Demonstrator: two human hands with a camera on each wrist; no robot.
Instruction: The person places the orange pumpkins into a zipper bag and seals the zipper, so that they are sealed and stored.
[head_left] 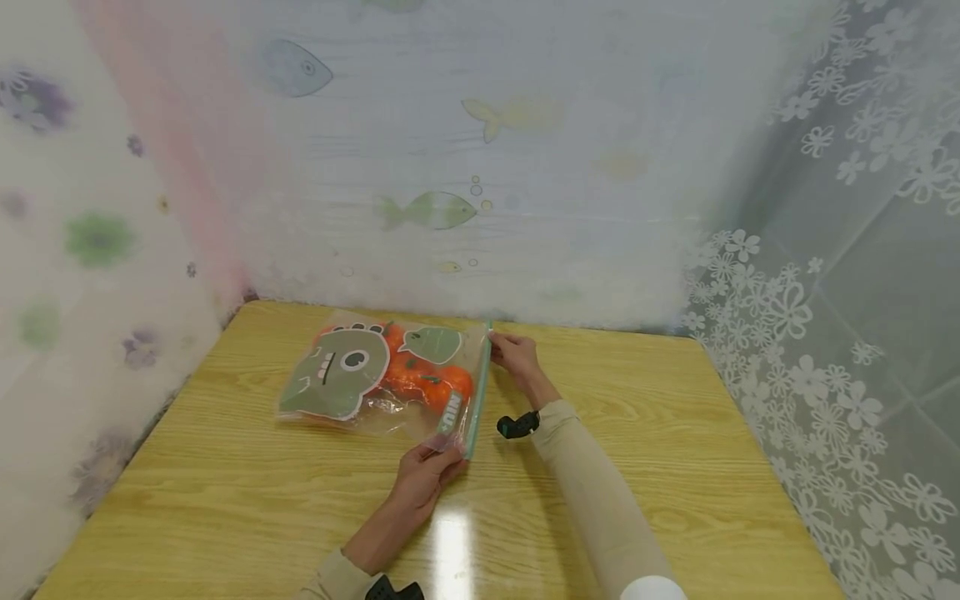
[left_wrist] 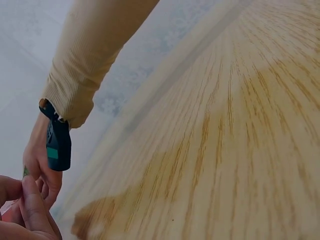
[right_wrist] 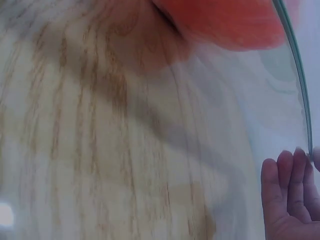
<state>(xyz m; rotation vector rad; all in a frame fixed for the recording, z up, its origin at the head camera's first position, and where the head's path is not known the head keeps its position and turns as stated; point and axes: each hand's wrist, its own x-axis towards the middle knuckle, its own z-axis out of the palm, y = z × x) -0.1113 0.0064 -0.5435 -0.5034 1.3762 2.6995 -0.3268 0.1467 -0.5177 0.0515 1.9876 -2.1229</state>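
Observation:
A clear zip bag (head_left: 408,421) with a green cartoon monster print lies on the table, its green zip edge (head_left: 477,400) facing right. Inside it are several orange things with green bits, seen through the plastic. My left hand (head_left: 426,482) pinches the near corner of the bag by the zip edge. At the far end of that edge, my right hand (head_left: 516,357) pinches the other corner. The right wrist view shows the green strip between the thumb and fingers (right_wrist: 296,180). In the left wrist view, the left fingers (left_wrist: 34,205) show at the lower left.
The wooden table (head_left: 645,417) reaches back to a wall covering (head_left: 570,233) printed with fish. Flower-patterned sheets (head_left: 840,350) stand at both sides. Dark devices (head_left: 517,426) are strapped to the wrists.

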